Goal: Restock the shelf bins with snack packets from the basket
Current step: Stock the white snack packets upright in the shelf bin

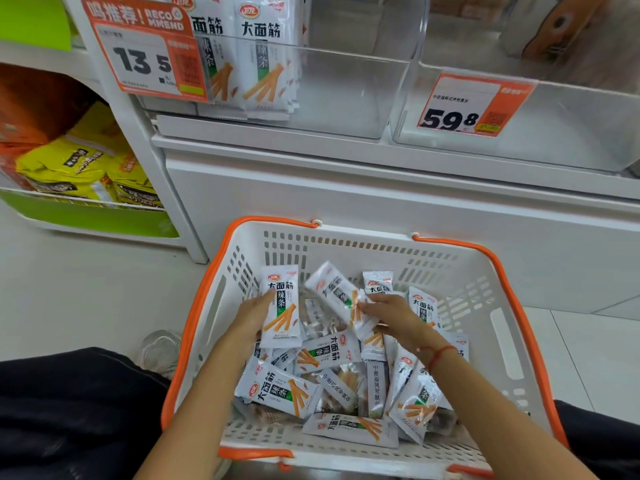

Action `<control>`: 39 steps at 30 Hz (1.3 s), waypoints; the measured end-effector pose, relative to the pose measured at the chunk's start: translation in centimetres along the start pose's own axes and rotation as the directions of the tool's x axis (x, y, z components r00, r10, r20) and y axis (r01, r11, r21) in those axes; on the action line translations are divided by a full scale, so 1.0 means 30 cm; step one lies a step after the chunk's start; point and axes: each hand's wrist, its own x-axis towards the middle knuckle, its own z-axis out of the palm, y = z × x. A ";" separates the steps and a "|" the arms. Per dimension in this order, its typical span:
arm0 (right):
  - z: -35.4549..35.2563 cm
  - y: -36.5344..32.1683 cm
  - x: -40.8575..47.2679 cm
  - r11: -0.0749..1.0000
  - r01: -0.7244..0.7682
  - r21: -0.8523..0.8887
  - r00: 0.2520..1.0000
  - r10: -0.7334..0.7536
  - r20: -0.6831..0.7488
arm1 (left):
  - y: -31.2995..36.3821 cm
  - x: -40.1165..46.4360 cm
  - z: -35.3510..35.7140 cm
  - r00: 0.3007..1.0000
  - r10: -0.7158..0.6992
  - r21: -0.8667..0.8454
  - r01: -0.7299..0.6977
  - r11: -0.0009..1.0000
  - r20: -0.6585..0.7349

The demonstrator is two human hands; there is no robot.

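Note:
A white basket with orange rim (498,306) stands on the floor in front of me, holding several white snack packets (284,393). My left hand (251,315) holds one upright packet (281,308) at the basket's left side. My right hand (391,315) pinches a tilted packet (337,294) near the basket's middle. Above, a clear shelf bin (346,91) holds several of the same packets (263,57) standing at its left side.
A second clear bin (571,133) with a 59.8 price tag (474,105) sits to the right. A 13.5 price tag (149,53) hangs on the left bin. Yellow bags (79,164) fill a low shelf at left. My dark-clad knees flank the basket.

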 end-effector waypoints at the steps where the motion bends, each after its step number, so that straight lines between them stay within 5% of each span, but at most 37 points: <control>1: -0.011 -0.007 -0.003 0.992 -0.015 0.129 1.000 0.012 0.027 | 0.003 -0.004 0.005 0.999 -0.028 -0.059 0.030 0.998 0.033; 5: 0.028 -0.025 -0.025 0.941 -0.014 0.339 0.993 -0.027 0.114 | 0.009 -0.039 0.053 0.990 -0.043 -0.218 0.072 0.973 0.134; 11: 0.181 0.034 -0.026 0.984 0.153 0.089 0.976 -0.136 -0.169 | 0.002 -0.072 0.124 0.983 -0.046 -0.374 0.111 0.921 0.178; 16: 0.224 0.072 -0.023 0.911 0.331 -0.248 0.887 -0.390 -0.248 | -0.005 -0.063 0.130 0.978 -0.063 -0.314 0.124 0.941 0.198; 22: 0.250 0.070 -0.022 0.924 0.354 -0.145 0.915 -0.374 -0.151 | -0.002 -0.060 0.144 0.993 0.061 -0.208 -0.038 0.977 0.106; 24: 0.231 0.061 -0.011 0.898 0.369 -0.240 0.902 -0.408 -0.143 | 0.001 -0.049 0.116 0.994 0.105 -0.143 -0.100 0.985 0.023; 26: 0.194 0.066 0.007 0.752 0.350 -0.559 0.876 -0.474 -0.090 | 0.006 -0.030 0.081 0.990 0.137 -0.114 -0.140 0.984 -0.038; 28: 0.163 0.092 0.022 0.477 0.320 -0.819 0.918 -0.370 0.143 | 0.012 -0.012 0.050 0.991 0.126 -0.122 -0.131 0.984 -0.054; 30: 0.154 0.136 0.021 0.222 0.324 -0.920 0.942 -0.167 0.291 | 0.015 0.004 0.031 0.996 0.083 -0.198 -0.089 0.976 -0.037; 32: 0.154 0.167 0.014 0.122 0.319 -0.940 0.941 -0.159 0.298 | 0.021 0.006 0.030 0.999 0.038 -0.291 -0.039 0.956 -0.009; 35: 0.148 0.154 0.021 0.188 0.332 -0.924 0.917 -0.295 0.269 | 0.021 0.001 0.039 0.999 0.005 -0.315 0.006 0.949 0.035; 39: 0.051 0.034 0.027 0.521 0.331 -0.787 0.942 -0.221 0.250 | 0.025 -0.017 0.035 0.989 0.116 -0.164 -0.099 0.981 0.095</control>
